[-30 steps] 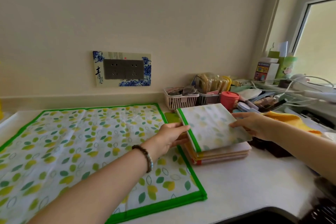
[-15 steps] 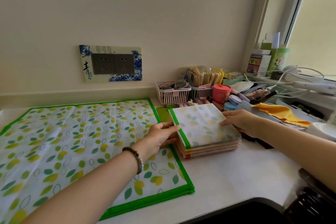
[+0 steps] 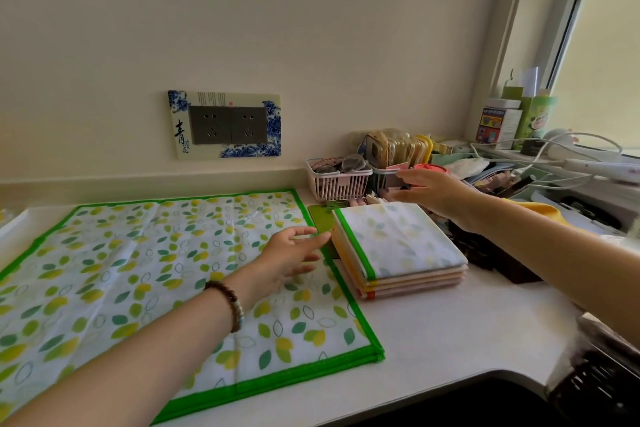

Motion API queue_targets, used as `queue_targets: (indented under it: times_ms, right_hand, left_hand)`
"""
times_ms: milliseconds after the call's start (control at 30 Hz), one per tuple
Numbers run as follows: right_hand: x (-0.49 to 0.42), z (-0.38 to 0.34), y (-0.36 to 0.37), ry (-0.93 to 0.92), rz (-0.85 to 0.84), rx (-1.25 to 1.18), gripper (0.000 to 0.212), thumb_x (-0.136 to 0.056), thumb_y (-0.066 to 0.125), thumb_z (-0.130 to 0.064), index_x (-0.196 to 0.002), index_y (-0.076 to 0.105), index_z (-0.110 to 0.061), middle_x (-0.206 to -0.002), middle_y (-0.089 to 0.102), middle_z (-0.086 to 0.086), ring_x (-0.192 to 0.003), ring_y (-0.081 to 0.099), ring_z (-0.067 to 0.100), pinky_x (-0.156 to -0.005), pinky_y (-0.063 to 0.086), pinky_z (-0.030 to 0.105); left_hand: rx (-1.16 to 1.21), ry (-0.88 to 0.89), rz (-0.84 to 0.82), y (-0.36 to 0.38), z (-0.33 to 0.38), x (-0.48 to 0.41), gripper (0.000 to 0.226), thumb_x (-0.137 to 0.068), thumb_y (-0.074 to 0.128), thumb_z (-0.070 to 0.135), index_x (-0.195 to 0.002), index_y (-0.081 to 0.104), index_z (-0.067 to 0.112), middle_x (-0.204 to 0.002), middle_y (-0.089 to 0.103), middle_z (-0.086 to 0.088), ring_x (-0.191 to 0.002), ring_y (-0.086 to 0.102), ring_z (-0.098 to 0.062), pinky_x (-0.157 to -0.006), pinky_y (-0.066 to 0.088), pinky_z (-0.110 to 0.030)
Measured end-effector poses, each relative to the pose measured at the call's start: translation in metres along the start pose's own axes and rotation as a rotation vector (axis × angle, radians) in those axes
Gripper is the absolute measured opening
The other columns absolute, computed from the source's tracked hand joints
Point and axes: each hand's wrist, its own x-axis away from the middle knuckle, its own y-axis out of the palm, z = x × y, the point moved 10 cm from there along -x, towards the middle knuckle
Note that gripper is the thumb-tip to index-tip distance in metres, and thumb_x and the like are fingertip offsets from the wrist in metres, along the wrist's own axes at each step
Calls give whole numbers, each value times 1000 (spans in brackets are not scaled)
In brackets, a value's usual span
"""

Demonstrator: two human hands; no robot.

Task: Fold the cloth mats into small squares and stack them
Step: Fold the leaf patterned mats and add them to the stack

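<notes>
Neither hand holds anything. The left hand (image 3: 294,250) hangs with its fingers loosely spread and slightly bent, palm turned toward the stack of folded mats (image 3: 398,246). Its fingertips are just beside the stack's left edge, and whether they touch it cannot be told. The right hand (image 3: 434,192) hovers flat, fingers straight and slightly apart, above the stack's far edge and clear of it.

The stack sits on the white counter (image 3: 450,340), just beside the right border of the spread mat (image 3: 156,270). Its top square shows pale leaves and a green band along the left side, and the layers beneath line up fairly squarely. The spread mat lies flat, leaf print up, with a green binding all round, and the left forearm crosses it.

That mat looks thin, light and limp, and faint crease lines suggest it takes a fold readily. The bound edge is probably the firmest part, so the corners on the green binding look like the best places to pinch, one in each hand. Matching edge to edge matters, since soft cloth tends to drift askew.

Behind the stack stand a pink basket (image 3: 337,184) and other clutter, and a decorated socket plate (image 3: 225,125) is on the wall.
</notes>
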Motion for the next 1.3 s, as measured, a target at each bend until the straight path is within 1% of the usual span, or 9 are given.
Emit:
queue_targets:
  times_ms: [167,333,467,667,800,933,1033,1167,1300]
  right_hand:
    - [1,-41,63,-52,-131,-24,66,-82,67,-36,-141,40,-24,-145,43,0,-130,43,20,-104,37,35]
    - [12,-64,140,-115,-217,2,69,-82,68,-39,-142,38,-24,-147,40,0,-133,39,19,-106,35,34]
    - [27,-77,198,-161,-297,64,70,-82,66,-43,-143,36,-26,-150,35,-2,-137,35,18,-108,31,33]
    - [67,-102,265,-249,-432,97,67,-82,64,-46,-142,37,-31,-152,30,-8,-138,31,12,-110,27,28]
    - [94,-115,299,-313,-531,188,68,-85,60,-49,-144,32,-32,-153,25,-11,-137,31,8,-109,26,21]
    - [119,-128,311,-380,-582,229,66,-86,59,-49,-144,33,-35,-153,24,-16,-139,23,4,-109,17,18]
    - [135,-133,316,-423,-645,254,66,-83,60,-52,-142,33,-40,-152,20,-22,-138,16,-3,-108,13,15]
    - [147,-131,318,-441,-721,314,70,-79,64,-55,-140,29,-50,-152,12,-29,-136,7,-10,-114,6,22]
    - [148,-130,319,-439,-730,331,74,-77,66,-56,-140,28,-52,-151,10,-30,-136,6,-10,-115,4,24]
  left_hand:
    - [-214,103,59,-51,10,13,47,-84,65,45,-124,57,22,-116,62,-1,-98,62,-12,-82,53,-26]
    - [-532,141,87,-109,-1,36,71,-74,59,63,-134,46,30,-133,50,7,-125,46,-13,-99,38,-28]
    - [-691,97,93,-153,-19,61,82,-71,54,73,-142,36,35,-149,35,12,-136,34,-11,-105,32,-29]
    - [-884,60,5,-198,-39,102,84,-74,51,74,-145,29,35,-152,26,14,-137,30,-7,-110,29,-27]
    - [-1096,104,-73,-215,-47,130,87,-71,43,80,-146,27,38,-155,18,18,-143,17,-7,-117,16,-31]
    - [-1107,96,-147,-224,-53,154,84,-71,43,80,-145,21,46,-155,10,22,-144,2,-3,-118,5,-34]
    - [-1122,127,-225,-216,-52,172,83,-73,52,75,-144,18,49,-154,7,25,-142,-2,2,-119,1,-34]
    - [-1133,129,-301,-210,-54,185,85,-73,61,68,-144,18,50,-148,4,32,-138,-8,8,-117,-8,-32]
    - [-1142,135,-308,-211,-55,187,87,-70,62,71,-144,20,51,-154,1,29,-140,-11,7,-118,-10,-35]
